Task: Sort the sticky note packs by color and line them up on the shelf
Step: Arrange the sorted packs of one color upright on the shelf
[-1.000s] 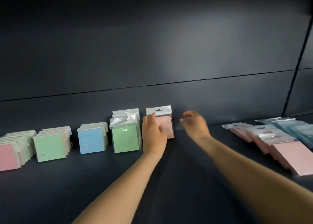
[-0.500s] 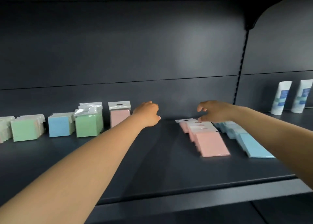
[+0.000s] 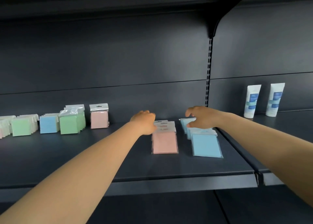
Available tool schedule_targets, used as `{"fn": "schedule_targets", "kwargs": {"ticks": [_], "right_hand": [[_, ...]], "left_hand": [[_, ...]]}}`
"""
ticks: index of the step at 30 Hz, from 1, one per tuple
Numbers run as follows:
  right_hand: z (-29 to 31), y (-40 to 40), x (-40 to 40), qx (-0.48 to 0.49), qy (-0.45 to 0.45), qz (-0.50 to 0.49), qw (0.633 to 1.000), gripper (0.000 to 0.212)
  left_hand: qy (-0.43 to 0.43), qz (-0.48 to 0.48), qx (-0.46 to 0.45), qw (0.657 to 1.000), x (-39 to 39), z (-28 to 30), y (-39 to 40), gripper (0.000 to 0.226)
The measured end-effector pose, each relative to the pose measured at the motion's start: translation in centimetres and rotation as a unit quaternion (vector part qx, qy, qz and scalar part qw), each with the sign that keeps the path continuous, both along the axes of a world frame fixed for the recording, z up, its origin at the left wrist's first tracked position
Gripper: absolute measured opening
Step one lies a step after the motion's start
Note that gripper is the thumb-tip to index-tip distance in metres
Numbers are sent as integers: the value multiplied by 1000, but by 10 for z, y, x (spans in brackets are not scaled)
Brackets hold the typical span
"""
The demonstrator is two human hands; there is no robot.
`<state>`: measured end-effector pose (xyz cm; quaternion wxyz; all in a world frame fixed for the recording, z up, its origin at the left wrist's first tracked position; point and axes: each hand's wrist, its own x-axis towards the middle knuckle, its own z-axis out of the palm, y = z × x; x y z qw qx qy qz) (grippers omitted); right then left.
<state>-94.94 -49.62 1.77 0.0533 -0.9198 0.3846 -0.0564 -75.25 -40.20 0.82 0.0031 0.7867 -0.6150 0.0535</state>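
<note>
Head view: I see both hands gone from the standing pink pack (image 3: 99,118); left hand (image 3: 145,122) curled over flat pink packs (image 3: 164,139), right hand (image 3: 201,116) spread above blue packs (image 3: 204,141), next pickup likely.

Bare shelf (image 3: 118,156) runs wide along the front edge. Flat pink packs (image 3: 165,142) and blue packs (image 3: 205,145) block the right end; upright rows (image 3: 71,122) line the back.

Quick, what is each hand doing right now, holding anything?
Left hand: at the top of the flat pink packs; grip cannot be told.
Right hand: open, fingers spread over the flat blue packs, holding nothing.
</note>
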Motion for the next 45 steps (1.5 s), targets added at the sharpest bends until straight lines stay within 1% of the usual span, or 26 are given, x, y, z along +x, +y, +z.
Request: {"fn": "schedule_targets", "kwargs": {"ticks": [2,4,6,8,10,13,15,16,18,20,23,25,27,29,33,35,37,40,44,45], "right_hand": [[-2,-2,-4,5,-6,3,1000,47],[-3,-4,-6,13,-10,6,1000,45],[-6,-4,-6,23,-17,9,1000,44],[-8,-1,-6,36,-23,16,999,45],[-13,1,-4,54,-26,24,998,45],[-20,2,2,82,-32,29,996,46],[-24,2,6,99,-42,27,994,46],[-27,3,9,108,-50,21,993,47],[-33,3,15,123,-64,6,990,44],[-41,3,23,134,-89,-13,987,33],[-54,5,37,177,-146,-40,973,49],[-60,9,48,201,-179,-56,961,53],[-65,13,59,205,-193,-85,956,54],[-67,15,68,195,-182,-119,956,54],[-66,15,80,173,-128,-158,964,50],[-64,13,84,209,-142,-176,951,43],[-62,10,90,256,-155,-204,932,39],[-61,3,101,287,-154,-240,914,39],[-62,-2,117,254,-148,-276,915,46],[-61,-1,120,247,-151,-290,912,44]], "left_hand": [[22,9,-16,1000,-7,-2,-2,55],[68,35,-19,997,-11,-5,-3,64],[135,76,5,988,-12,-15,-5,64],[219,102,35,970,-12,-31,-7,60],[302,118,45,945,-13,-46,-5,53],[417,156,-4,895,-8,-64,-6,54],[461,182,-37,868,-3,-68,-5,51],[478,191,-48,856,1,-68,-4,47],[523,197,-61,827,9,-68,-1,32],[574,191,-81,792,15,-69,7,17],[634,183,-134,739,24,-69,21,11],[663,189,-177,702,31,-70,29,10],[685,197,-214,668,42,-70,35,10],[690,204,-242,651,55,-70,43,9],[697,211,-284,624,86,-71,60,17],[707,205,-294,609,101,-71,67,11],[720,196,-301,594,116,-73,74,12],[730,182,-302,586,141,-76,83,12],[730,168,-284,599,189,-71,93,12],[732,162,-277,601,200,-71,95,12]]}}
